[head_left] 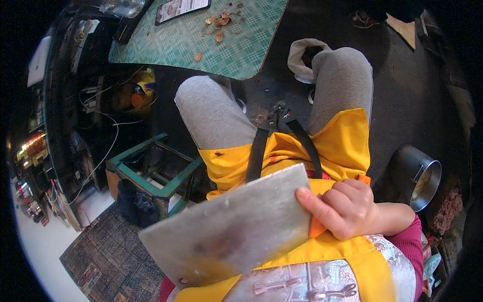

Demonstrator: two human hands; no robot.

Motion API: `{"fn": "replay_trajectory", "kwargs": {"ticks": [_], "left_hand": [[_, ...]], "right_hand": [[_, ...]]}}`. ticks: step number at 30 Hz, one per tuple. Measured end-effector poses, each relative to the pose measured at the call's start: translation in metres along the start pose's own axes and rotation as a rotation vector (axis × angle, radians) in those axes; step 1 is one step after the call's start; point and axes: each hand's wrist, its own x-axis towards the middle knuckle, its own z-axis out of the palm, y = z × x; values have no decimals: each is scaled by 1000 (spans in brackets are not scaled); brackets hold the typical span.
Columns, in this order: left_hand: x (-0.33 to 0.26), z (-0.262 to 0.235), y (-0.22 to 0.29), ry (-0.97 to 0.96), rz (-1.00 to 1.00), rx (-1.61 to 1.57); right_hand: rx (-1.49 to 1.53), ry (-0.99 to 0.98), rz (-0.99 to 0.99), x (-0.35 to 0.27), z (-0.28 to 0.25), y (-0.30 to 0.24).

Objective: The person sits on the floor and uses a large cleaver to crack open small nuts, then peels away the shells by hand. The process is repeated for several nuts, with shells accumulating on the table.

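My right hand (347, 209) is closed around the orange handle (317, 228) of a broad, rectangular cleaver (226, 226), the thumb lying along the blade's right edge. The grey blade slants across my lap and chest, its flat face toward the view, with a smeared, dull surface. My left hand does not show; only a bit of magenta sleeve appears at the lower left, beside the blade. At the blade's lower left corner is a small pinkish spot I cannot make out. Behind the cleaver lies a yellow apron (347, 138) with black straps, over my grey trousers.
Ahead stands a table with a green checked cover (241, 48), bearing a phone (181, 9) and brown scraps (220, 21). A green-framed stool (151, 176) is to the left, near a patterned mat (113, 251). A metal pot (425, 183) lies at the right.
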Motion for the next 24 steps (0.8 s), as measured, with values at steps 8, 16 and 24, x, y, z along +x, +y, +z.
{"fn": "replay_trajectory", "kwargs": {"ticks": [8, 16, 24], "left_hand": [[35, -16, -18, 171, 136, -105], [35, -18, 0, 365, 298, 168], [34, 15, 18, 634, 38, 392]], "right_hand": [[39, -197, 18, 7, -8, 2], [-78, -81, 7, 3, 5, 10], [-24, -179, 36, 8, 0, 8]]}}
